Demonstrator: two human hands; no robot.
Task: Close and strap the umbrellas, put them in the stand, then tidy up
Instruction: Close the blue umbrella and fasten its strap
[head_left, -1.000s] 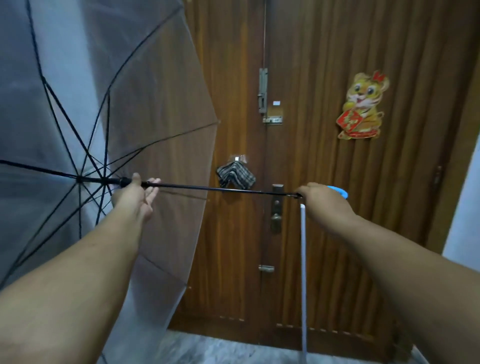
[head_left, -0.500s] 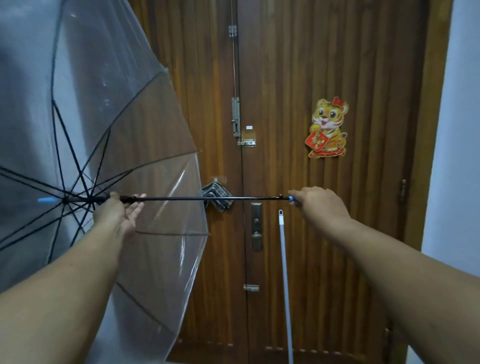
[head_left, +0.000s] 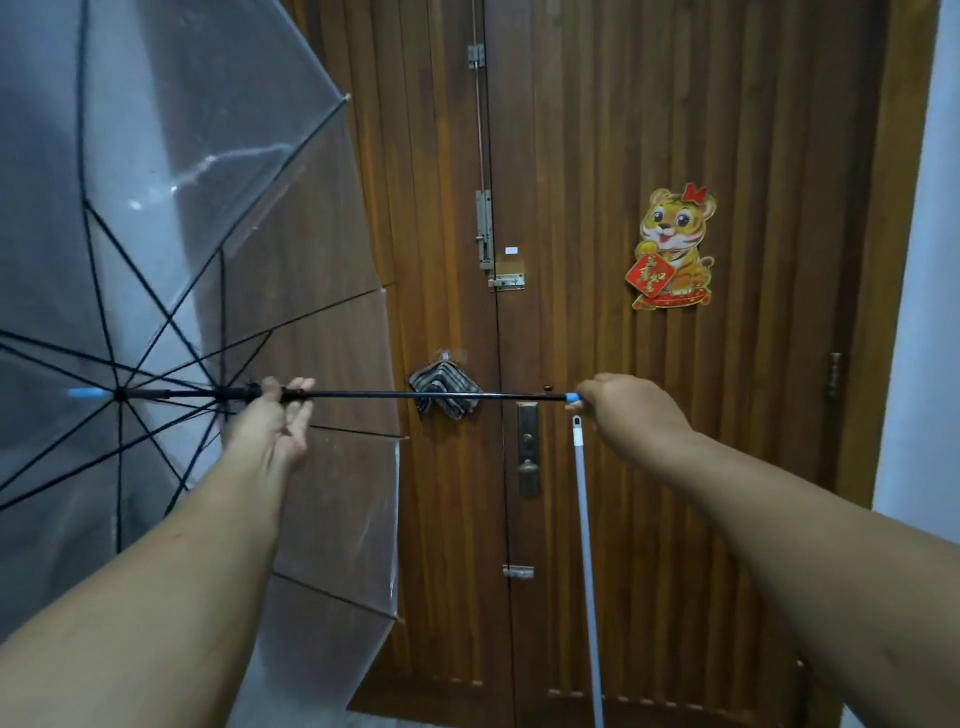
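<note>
I hold a transparent umbrella (head_left: 171, 249) sideways in front of a wooden door, its canopy spread open at the left with black ribs showing. Its thin black shaft (head_left: 415, 395) runs level from left to right. My left hand (head_left: 275, 415) pinches the shaft at the black runner near the ribs, thumb and forefinger on it, the other fingers loose. My right hand (head_left: 628, 410) grips the blue handle end (head_left: 573, 398), which is mostly hidden inside my fist. A blue tip pokes out beyond the canopy's centre at the far left.
The brown ribbed double door (head_left: 753, 156) fills the view, with bolts, a lock plate (head_left: 529, 452) and a tiger sticker (head_left: 672, 249). A checked cloth (head_left: 444, 395) hangs on a hook behind the shaft. A white pole (head_left: 587, 571) leans against the door. White wall stands at the right.
The view has tilted upward, so the door appears lower and the floor is gone. The umbrella's blue tip has come into sight, and my left hand sits a little farther right on the shaft.
</note>
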